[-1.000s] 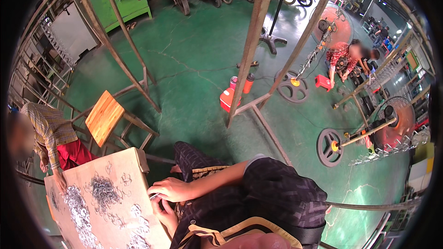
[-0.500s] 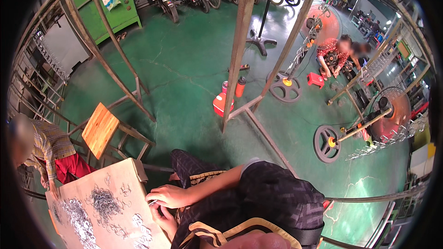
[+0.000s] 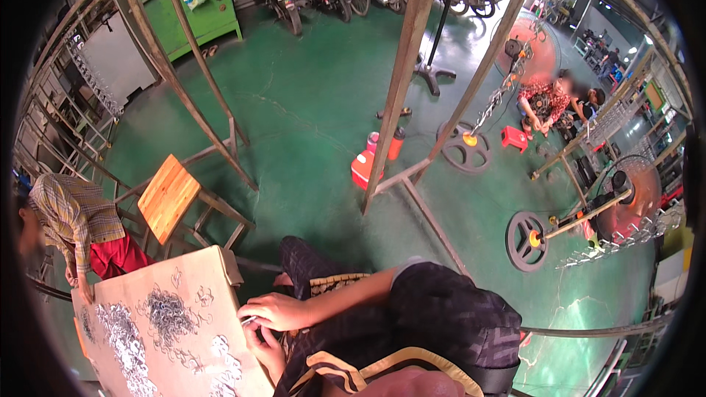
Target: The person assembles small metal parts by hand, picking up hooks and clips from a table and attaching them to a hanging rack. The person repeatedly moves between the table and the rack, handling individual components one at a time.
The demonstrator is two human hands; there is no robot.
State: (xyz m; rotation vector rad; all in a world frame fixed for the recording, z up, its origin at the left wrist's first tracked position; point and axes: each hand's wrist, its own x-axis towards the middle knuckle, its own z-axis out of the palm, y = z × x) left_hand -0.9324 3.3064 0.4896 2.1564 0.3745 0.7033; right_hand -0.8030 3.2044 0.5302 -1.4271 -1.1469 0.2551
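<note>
My right hand [image 3: 277, 312] rests at the near edge of a pale board table [image 3: 213, 279], its fingers closed around a small shiny metal piece [image 3: 248, 320]. Just below it, my left hand [image 3: 265, 351] curls up toward the same spot, with its fingers partly hidden. Heaps of small silver metal parts [image 3: 168, 315] lie across the board, to the left of both hands. My dark checked trousers [image 3: 309, 261] and dark top fill the lower middle.
A person in a checked shirt [image 3: 73, 213] leans on the board's far left corner. A wooden stool [image 3: 168, 196] stands behind the table. Rusty metal posts [image 3: 401, 81], a red container [image 3: 364, 169], wheel-shaped stands [image 3: 526, 239], parked motorbikes and crouching people stand on the green floor.
The view has shifted slightly, so the floor and posts sit a little lower. Both hands stay together at the table edge.
</note>
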